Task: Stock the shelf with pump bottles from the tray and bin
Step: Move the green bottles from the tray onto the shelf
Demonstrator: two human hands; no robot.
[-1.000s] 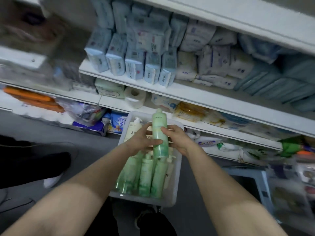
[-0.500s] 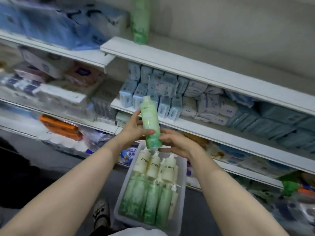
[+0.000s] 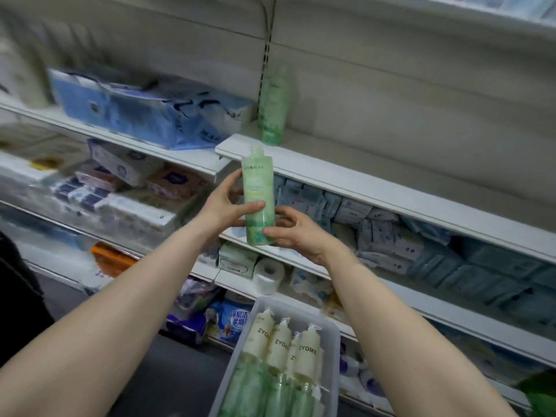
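Both hands hold one tall, translucent green plastic bottle (image 3: 258, 200) upright in front of the lip of the white metal shelf (image 3: 361, 182): the left hand (image 3: 222, 206) wraps its middle with thumb across the front, and the right hand (image 3: 293, 228) pinches and supports the lower end. To do this step well, the person should probably lift the base clear of the shelf's front edge, keep the bottle vertical, and set it near the back left corner beside the matching green bottle standing on the shelf (image 3: 273, 108). The held bottle has a pale label and a narrow clear neck, with no pump head visible. More bottles lie in the clear plastic tray (image 3: 332, 332) below.
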